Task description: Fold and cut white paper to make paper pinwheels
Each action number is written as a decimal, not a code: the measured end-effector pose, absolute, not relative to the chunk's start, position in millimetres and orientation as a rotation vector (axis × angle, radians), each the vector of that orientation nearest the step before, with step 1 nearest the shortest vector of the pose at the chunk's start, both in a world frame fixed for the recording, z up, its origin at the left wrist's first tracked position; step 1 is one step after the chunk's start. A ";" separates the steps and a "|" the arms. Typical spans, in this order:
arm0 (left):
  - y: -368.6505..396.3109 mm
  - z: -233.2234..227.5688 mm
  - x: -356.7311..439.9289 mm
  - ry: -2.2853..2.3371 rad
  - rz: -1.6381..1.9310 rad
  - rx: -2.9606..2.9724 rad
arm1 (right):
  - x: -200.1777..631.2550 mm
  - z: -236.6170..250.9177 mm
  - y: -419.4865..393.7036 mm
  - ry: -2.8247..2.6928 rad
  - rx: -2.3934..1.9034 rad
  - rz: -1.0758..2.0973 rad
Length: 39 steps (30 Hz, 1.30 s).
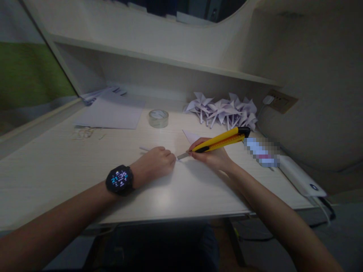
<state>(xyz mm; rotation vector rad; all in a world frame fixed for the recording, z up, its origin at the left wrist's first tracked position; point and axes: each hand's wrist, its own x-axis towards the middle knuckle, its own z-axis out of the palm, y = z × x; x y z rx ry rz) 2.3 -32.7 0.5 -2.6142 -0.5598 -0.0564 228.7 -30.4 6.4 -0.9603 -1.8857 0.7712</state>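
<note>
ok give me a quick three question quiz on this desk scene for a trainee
1. True or false: the right hand holds a yellow utility knife.
2. Which wrist wears the smartwatch? A left, B right.
3. What lies heaped at the back of the desk, right of the tape roll?

Key: 1 true. 2 A; the left hand is pressed down by the blade tip. 3 folded paper pinwheels.

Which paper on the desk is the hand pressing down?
The white sheet under the left hand, beside the knife blade; the paper stack lies untouched farther back.
</note>
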 end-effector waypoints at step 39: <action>-37.0 2.9 7.4 -0.573 -0.022 -2.613 | 226.9 4.0 -30.2 -1.830 -0.950 0.814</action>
